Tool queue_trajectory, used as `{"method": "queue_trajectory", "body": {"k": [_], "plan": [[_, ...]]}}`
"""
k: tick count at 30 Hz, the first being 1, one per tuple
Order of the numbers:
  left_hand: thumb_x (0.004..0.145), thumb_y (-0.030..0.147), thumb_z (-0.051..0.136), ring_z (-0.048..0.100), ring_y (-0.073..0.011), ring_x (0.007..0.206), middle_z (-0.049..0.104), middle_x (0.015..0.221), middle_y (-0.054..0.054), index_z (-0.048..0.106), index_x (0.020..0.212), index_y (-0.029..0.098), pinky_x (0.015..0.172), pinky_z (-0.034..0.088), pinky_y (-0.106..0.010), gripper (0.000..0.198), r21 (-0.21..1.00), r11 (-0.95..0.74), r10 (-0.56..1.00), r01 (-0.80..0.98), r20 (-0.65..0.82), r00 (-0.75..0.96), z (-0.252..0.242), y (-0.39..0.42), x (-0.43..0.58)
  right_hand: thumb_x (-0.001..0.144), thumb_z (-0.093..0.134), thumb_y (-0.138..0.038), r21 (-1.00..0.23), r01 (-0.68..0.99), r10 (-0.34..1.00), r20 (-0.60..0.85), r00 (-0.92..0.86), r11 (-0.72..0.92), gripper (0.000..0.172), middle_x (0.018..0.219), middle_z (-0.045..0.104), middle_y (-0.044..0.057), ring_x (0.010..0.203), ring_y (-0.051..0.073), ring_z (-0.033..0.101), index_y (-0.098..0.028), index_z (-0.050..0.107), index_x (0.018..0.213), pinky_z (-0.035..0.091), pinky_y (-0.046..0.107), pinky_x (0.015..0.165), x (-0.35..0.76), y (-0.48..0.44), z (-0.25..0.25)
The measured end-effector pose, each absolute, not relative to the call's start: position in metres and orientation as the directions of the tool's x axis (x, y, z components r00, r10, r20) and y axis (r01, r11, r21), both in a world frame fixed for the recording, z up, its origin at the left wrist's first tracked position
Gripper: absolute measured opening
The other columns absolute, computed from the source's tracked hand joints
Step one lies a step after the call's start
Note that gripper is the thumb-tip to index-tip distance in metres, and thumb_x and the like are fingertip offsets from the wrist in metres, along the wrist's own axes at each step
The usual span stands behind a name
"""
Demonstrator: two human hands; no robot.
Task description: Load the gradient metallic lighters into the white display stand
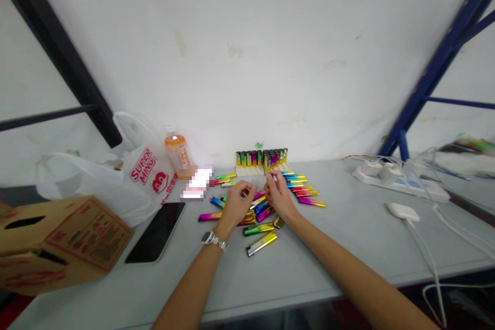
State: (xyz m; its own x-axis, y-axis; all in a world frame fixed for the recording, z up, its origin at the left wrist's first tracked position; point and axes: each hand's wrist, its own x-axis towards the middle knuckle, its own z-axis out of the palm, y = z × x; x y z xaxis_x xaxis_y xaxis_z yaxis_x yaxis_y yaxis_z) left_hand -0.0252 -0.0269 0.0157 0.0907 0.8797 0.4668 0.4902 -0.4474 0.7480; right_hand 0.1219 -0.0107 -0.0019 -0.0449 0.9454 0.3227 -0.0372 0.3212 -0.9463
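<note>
Shiny multicoloured lighters [262,243] lie scattered on the grey table around both hands. My left hand [237,202] is over the pile, its fingers curled and the thumb close to the forefinger; whatever it may pinch is too small to make out. Close beside it, my right hand [279,197] has bent, closed fingers, with a purple bit of a lighter showing at the fingertips. Just beyond the hands, rows of upright lighters [248,158] stand in a pale holder [249,170] by the wall. A silver watch [211,238] circles my left wrist.
At left are a cardboard box [83,237], a white plastic bag [127,185], a dark tablet or phone [157,232] and an orange drink bottle [178,154]. A blurred-out bright item [198,183] lies nearby. At right are a power strip [402,181], a white charger [403,212] and cables.
</note>
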Motion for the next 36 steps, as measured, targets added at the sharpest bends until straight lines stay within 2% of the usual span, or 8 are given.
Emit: {"method": "queue_trajectory", "body": {"k": [3, 6, 8, 15, 20, 29, 32, 36], "plan": [[0.087, 0.027, 0.056, 0.058, -0.0144, 0.069, 0.063, 0.075, -0.001, 0.063, 0.076, 0.017, 0.068, 0.046, -0.027, 0.016, 0.687, -0.485, 0.866, 0.541, 0.465, 0.185, 0.013, -0.026, -0.029, 0.092, 0.048, -0.049, -0.929, 0.004, 0.923, 0.368, -0.108, 0.371, 0.028, 0.064, 0.050, -0.006, 0.054, 0.013, 0.048, -0.023, 0.052, 0.100, 0.041, 0.024, 0.053, 0.124, -0.006, -0.001], [0.082, 0.022, 0.063, 0.061, -0.0172, 0.080, 0.066, 0.084, -0.003, 0.066, 0.082, 0.018, 0.077, 0.048, -0.029, 0.006, 0.608, -0.523, 0.848, 0.597, 0.441, 0.294, 0.010, -0.025, -0.032, 0.086, 0.060, -0.043, -0.838, 0.182, 0.857, 0.501, -0.119, 0.515, 0.025, 0.083, 0.060, 0.002, 0.075, 0.015, 0.057, -0.020, 0.062, 0.092, 0.047, 0.028, 0.069, 0.132, 0.003, 0.004], [0.081, 0.024, 0.066, 0.062, -0.0203, 0.089, 0.067, 0.090, -0.004, 0.067, 0.085, 0.018, 0.084, 0.048, -0.033, 0.007, 0.550, -0.521, 0.849, 0.653, 0.414, 0.328, 0.009, -0.025, -0.033, 0.082, 0.065, -0.040, -0.773, 0.313, 0.828, 0.550, -0.104, 0.552, 0.023, 0.088, 0.061, 0.004, 0.078, 0.016, 0.057, -0.018, 0.068, 0.091, 0.047, 0.029, 0.072, 0.138, 0.012, 0.008], [0.088, 0.023, 0.060, 0.060, -0.0244, 0.105, 0.066, 0.104, -0.006, 0.069, 0.097, 0.021, 0.093, 0.045, -0.039, 0.013, 0.432, -0.461, 0.882, 0.776, 0.321, 0.345, 0.012, -0.027, -0.030, 0.081, 0.063, -0.028, -0.671, 0.476, 0.807, 0.568, -0.162, 0.569, 0.022, 0.076, 0.067, 0.001, 0.061, 0.013, 0.057, -0.018, 0.065, 0.101, 0.045, 0.026, 0.063, 0.150, 0.063, 0.035], [0.089, 0.020, 0.057, 0.059, -0.0239, 0.106, 0.066, 0.107, -0.006, 0.068, 0.104, 0.021, 0.094, 0.045, -0.039, 0.019, 0.413, -0.446, 0.888, 0.794, 0.319, 0.332, 0.009, -0.024, -0.032, 0.079, 0.063, -0.019, -0.568, 0.592, 0.798, 0.550, -0.244, 0.572, 0.014, 0.077, 0.069, 0.001, 0.066, 0.013, 0.060, -0.017, 0.065, 0.093, 0.045, 0.024, 0.066, 0.152, 0.100, 0.058], [0.090, 0.020, 0.056, 0.058, -0.0238, 0.109, 0.067, 0.108, -0.005, 0.066, 0.108, 0.022, 0.096, 0.043, -0.039, 0.020, 0.416, -0.437, 0.891, 0.797, 0.320, 0.322, 0.005, -0.021, -0.034, 0.079, 0.065, -0.020, -0.269, 0.779, 0.783, 0.472, -0.406, 0.566, 0.011, 0.081, 0.072, 0.004, 0.075, 0.018, 0.064, -0.018, 0.069, 0.090, 0.043, 0.025, 0.067, 0.141, 0.125, 0.065], [0.091, 0.021, 0.055, 0.058, -0.0235, 0.109, 0.067, 0.108, -0.005, 0.066, 0.107, 0.023, 0.095, 0.044, -0.039, 0.020, 0.412, -0.434, 0.894, 0.801, 0.311, 0.324, 0.008, -0.023, -0.033, 0.081, 0.064, -0.021, -0.256, 0.782, 0.781, 0.467, -0.415, 0.569, 0.012, 0.083, 0.073, 0.005, 0.075, 0.018, 0.064, -0.018, 0.069, 0.091, 0.044, 0.026, 0.069, 0.141, 0.128, 0.063], [0.092, 0.023, 0.055, 0.058, -0.0232, 0.108, 0.066, 0.108, -0.005, 0.066, 0.108, 0.023, 0.094, 0.044, -0.038, 0.020, 0.399, -0.437, 0.891, 0.806, 0.317, 0.326, 0.008, -0.023, -0.033, 0.086, 0.061, -0.025, -0.367, 0.739, 0.784, 0.517, -0.343, 0.565, 0.018, 0.085, 0.073, 0.005, 0.074, 0.016, 0.065, -0.017, 0.068, 0.101, 0.046, 0.025, 0.071, 0.144, 0.132, 0.061]]}}
